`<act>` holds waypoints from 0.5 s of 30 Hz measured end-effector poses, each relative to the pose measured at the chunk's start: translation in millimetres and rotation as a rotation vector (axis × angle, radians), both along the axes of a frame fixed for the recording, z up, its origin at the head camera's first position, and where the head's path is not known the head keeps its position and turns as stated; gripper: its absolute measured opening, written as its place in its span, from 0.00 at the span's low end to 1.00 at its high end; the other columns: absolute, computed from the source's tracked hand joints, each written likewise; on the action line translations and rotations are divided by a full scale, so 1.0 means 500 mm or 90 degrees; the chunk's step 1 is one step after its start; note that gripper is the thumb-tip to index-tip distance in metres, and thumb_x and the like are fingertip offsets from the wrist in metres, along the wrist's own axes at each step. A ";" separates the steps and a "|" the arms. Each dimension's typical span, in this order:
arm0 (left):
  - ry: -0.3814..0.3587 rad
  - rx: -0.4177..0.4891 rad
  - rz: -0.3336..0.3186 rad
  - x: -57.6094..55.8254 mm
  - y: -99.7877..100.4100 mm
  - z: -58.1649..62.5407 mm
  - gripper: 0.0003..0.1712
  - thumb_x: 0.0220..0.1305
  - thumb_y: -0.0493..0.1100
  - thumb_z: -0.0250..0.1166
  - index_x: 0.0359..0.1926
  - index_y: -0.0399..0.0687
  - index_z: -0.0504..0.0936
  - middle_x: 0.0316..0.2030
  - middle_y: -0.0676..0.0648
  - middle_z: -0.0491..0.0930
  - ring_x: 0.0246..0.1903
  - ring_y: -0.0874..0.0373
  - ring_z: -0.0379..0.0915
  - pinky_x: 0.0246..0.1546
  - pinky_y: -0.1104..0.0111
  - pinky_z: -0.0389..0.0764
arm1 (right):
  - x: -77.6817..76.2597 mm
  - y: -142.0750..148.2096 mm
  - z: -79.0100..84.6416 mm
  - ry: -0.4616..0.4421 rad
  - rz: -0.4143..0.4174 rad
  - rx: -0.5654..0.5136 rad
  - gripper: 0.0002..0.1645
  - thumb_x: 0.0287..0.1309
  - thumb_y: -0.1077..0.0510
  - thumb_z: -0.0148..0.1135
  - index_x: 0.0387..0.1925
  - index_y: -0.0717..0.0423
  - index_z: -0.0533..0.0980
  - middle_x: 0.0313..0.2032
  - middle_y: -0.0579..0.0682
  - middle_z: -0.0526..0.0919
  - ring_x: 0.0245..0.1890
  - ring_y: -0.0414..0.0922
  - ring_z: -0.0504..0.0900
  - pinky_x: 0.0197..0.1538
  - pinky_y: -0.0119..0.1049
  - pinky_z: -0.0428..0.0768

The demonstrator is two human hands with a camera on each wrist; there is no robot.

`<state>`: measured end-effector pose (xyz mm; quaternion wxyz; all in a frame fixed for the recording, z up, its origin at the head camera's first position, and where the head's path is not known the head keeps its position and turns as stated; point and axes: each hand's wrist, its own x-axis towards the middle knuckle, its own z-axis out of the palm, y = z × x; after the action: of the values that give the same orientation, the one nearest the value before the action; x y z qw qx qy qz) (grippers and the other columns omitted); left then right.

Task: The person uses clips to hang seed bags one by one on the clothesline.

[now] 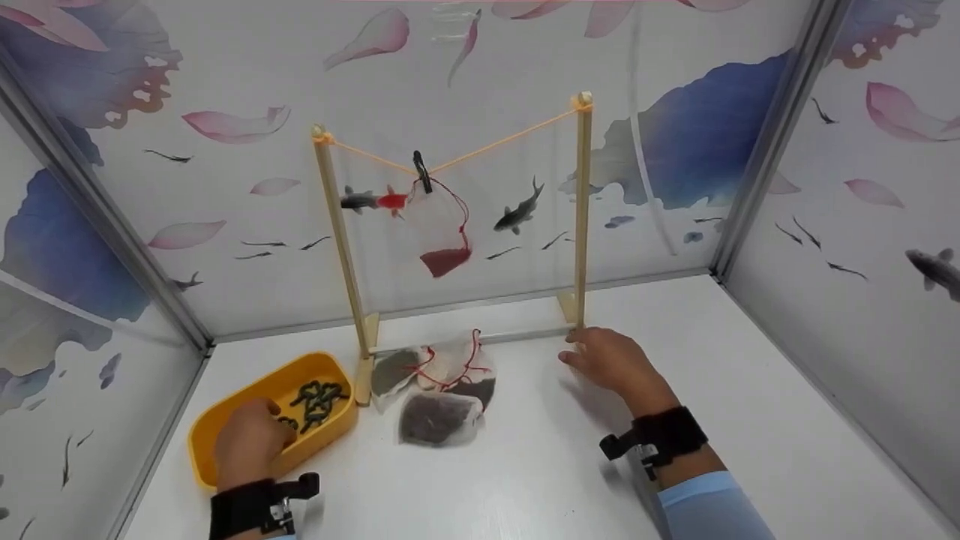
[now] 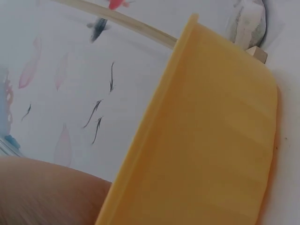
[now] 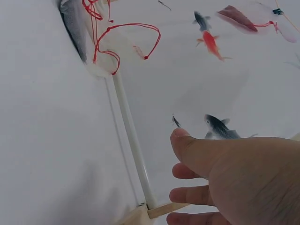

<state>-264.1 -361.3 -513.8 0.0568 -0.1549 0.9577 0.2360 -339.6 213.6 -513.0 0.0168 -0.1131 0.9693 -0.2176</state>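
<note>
My left hand [image 1: 251, 439] reaches down into a yellow tray [image 1: 196, 442] that holds several dark green clips [image 1: 319, 401]. Its fingertips are right at a clip near the tray's front side; whether they pinch it I cannot tell. The tray's wall [image 2: 211, 122] hides the fingers in the left wrist view. By the foot of the right wooden post [image 1: 583, 225] is my right hand [image 1: 611, 367], holding nothing, its thumb and fingers [image 3: 190, 196] apart. A dark clip [image 1: 422, 172] fixes a drawstring bag [image 1: 445, 260] with reddish contents to the orange cord [image 1: 510, 140] between the posts.
Several filled mesh bags with red drawstrings, one a dark bag [image 1: 436, 420], lie in front of the frame beside the tray. A white bar [image 1: 529, 335] joins the posts low down. Printed wall panels [image 1: 652, 247] enclose the white table [image 1: 525, 480] at the back and sides.
</note>
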 end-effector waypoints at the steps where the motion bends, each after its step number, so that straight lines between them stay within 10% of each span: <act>1: 0.012 0.009 -0.003 0.000 0.004 0.005 0.34 0.66 0.43 0.79 0.68 0.28 0.82 0.64 0.27 0.86 0.51 0.37 0.86 0.46 0.48 0.86 | 0.003 -0.003 0.005 0.004 -0.002 -0.004 0.29 0.82 0.44 0.69 0.71 0.57 0.84 0.68 0.63 0.88 0.72 0.64 0.85 0.73 0.64 0.82; 9: 0.211 0.111 -0.042 -0.001 0.129 0.100 0.33 0.79 0.50 0.74 0.75 0.38 0.81 0.70 0.31 0.81 0.66 0.35 0.83 0.67 0.42 0.87 | 0.035 -0.035 0.062 0.068 0.016 -0.042 0.28 0.81 0.44 0.70 0.71 0.55 0.85 0.70 0.60 0.88 0.73 0.63 0.84 0.75 0.64 0.81; 15: 0.428 0.189 -0.169 0.014 0.283 0.139 0.30 0.74 0.42 0.80 0.73 0.44 0.86 0.63 0.40 0.86 0.57 0.45 0.89 0.61 0.49 0.92 | 0.079 -0.072 0.105 0.141 0.069 -0.093 0.27 0.79 0.44 0.72 0.73 0.47 0.84 0.69 0.55 0.89 0.69 0.57 0.88 0.73 0.61 0.84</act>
<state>-257.1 -219.6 -444.2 -0.2083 0.0659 0.8902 0.3998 -300.1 177.6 -460.5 -0.0868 -0.1893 0.9394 -0.2723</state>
